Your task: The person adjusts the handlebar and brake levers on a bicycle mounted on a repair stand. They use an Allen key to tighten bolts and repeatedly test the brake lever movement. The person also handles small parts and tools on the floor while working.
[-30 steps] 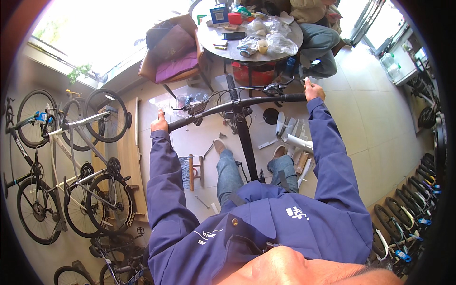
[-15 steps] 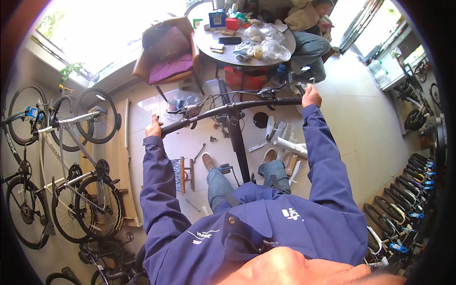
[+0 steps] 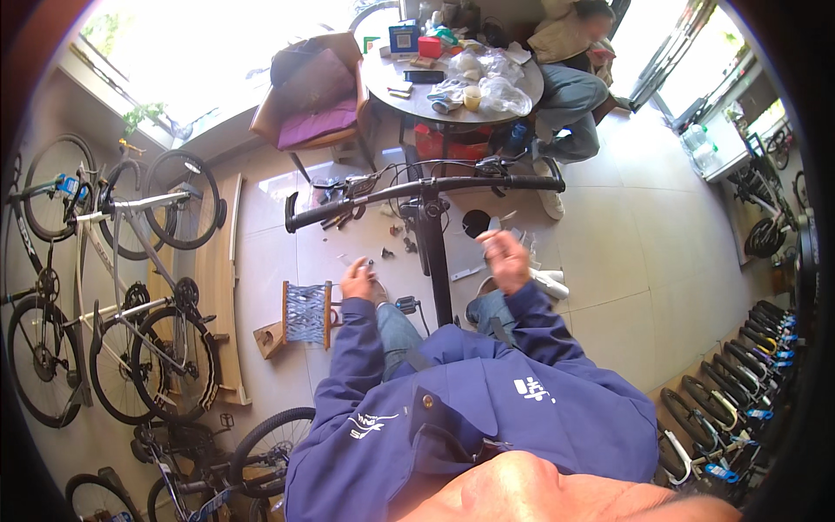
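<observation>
- My left hand point(image 3: 357, 280), fingers partly bent, is left of the bike's black frame tube point(image 3: 437, 278); I can't tell whether it grips anything.
- My right hand point(image 3: 504, 259) is right of the tube, fingers curled and blurred; I can't tell what, if anything, is in it.
- The black handlebar point(image 3: 470, 184) spans left to right on the far side, apart from both hands.
- Left of me sits a blue woven stool point(image 3: 306, 315).

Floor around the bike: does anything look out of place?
Yes: small dark parts lie loose left of the bike frame and a white tubular piece right of it, scattered underfoot instead of stowed.
</observation>
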`<act>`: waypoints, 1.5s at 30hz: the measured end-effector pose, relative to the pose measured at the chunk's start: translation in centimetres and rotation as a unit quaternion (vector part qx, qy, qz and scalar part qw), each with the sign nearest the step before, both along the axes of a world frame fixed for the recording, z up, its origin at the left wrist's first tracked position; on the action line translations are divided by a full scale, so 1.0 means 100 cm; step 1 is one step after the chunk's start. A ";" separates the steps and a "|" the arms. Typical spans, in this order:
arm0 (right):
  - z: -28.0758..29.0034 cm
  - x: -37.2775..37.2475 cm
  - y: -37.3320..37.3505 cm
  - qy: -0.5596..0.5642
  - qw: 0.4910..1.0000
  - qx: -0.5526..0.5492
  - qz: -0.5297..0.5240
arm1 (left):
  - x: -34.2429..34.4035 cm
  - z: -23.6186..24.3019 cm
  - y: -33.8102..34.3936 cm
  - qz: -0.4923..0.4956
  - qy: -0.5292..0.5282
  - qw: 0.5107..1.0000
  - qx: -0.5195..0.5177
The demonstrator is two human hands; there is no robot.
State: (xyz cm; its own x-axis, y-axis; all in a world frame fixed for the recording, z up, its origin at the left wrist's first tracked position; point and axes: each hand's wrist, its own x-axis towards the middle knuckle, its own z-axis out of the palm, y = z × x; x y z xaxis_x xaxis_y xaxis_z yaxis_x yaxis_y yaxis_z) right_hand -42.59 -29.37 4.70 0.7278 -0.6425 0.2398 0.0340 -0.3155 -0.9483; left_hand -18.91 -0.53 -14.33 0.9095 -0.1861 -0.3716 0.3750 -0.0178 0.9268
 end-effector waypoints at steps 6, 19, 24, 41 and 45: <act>-0.067 0.044 0.050 0.179 0.978 -0.029 0.103 | -0.064 0.089 -0.103 -0.145 -0.001 0.983 -0.109; -0.096 0.078 0.047 0.258 0.957 -0.109 0.081 | -0.037 0.086 -0.139 -0.103 -0.050 0.986 -0.123; -0.104 0.083 0.049 0.221 0.967 -0.104 0.070 | -0.034 0.083 -0.143 -0.100 -0.056 0.986 -0.118; -0.112 0.092 0.052 0.249 0.963 -0.073 0.072 | -0.026 0.080 -0.141 -0.123 -0.145 0.980 -0.060; -0.113 0.095 0.056 0.233 0.968 -0.057 0.074 | -0.022 0.079 -0.143 -0.133 -0.195 0.972 -0.019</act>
State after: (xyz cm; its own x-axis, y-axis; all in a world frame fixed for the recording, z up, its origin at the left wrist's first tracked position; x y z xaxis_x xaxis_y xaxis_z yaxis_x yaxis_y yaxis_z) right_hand -33.07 -23.76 -6.64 0.8561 -0.5115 -0.0738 -0.3369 -0.4442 -0.8302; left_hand -21.13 -14.78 -6.47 0.8979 -0.4402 0.0045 -0.0186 -0.0278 0.9994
